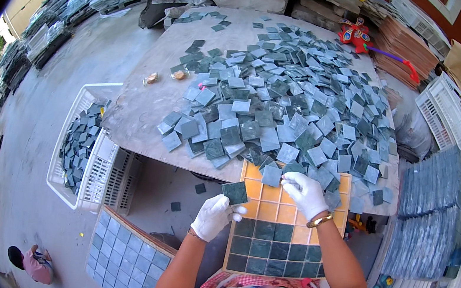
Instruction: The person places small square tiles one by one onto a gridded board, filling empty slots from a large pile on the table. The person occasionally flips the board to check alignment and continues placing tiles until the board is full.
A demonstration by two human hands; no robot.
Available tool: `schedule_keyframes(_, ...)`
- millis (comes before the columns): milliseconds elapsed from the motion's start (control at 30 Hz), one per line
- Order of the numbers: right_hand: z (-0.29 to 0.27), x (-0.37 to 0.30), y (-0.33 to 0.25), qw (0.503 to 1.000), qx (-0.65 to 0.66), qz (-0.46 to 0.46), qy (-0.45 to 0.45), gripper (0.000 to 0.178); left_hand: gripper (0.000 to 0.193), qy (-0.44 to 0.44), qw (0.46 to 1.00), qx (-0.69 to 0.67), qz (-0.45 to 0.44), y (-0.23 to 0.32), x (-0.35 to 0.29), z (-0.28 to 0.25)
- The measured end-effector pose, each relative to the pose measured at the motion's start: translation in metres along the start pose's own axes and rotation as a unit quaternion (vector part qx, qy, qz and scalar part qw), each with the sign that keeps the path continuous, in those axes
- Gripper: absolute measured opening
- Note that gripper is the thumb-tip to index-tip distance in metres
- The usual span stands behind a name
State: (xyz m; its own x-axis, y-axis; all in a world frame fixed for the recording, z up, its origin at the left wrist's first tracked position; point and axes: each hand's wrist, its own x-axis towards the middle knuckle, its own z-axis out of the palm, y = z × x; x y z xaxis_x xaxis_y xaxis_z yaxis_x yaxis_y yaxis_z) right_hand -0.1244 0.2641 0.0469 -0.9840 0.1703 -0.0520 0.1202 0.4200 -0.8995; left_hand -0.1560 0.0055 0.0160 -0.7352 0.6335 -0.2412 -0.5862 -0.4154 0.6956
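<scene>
My left hand [213,218], in a white glove, pinches a square dark green stone tile [235,192] just left of a gridded tray [271,193]. The tray's upper cells are bare orange. Dark green tiles [270,249] fill the cells of its nearer rows. My right hand [304,194], also gloved and with a gold bangle at the wrist, is over the tray's far part. Its fingertips are closed at the edge of a pale grey-blue tile [271,176]. Beyond lies a big heap of loose green and grey tiles [270,117] on the table [147,102].
A white crate [95,177] of tiles stands left of the table. Below it leans a panel of grey-blue tiles [127,257]. Tile stacks [435,192] rise on the right. A red toy [355,36] lies at the far right. Another person [33,265] is low at the lower left.
</scene>
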Motion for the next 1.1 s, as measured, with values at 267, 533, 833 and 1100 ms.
schedule_keyframes(267,0.032,0.016,0.002,0.908,-0.398,-0.132,-0.005,0.054,0.03,0.149,0.944,0.293,0.008,-0.01,0.011,-0.007)
schedule_keyframes(533,0.024,0.029,-0.008,0.926,-0.371,-0.051,-0.048,0.049,0.045,0.091,0.756,0.632,0.142,-0.02,0.024,-0.007)
schedule_keyframes(833,0.007,-0.034,-0.004,0.937,-0.328,-0.045,-0.114,0.05,0.058,-0.043,0.691,0.712,0.121,0.004,0.034,-0.012)
schedule_keyframes(1100,0.021,-0.034,0.015,0.968,-0.225,-0.064,-0.086,0.036,0.039,0.003,0.67,0.731,0.131,-0.006,0.033,0.001)
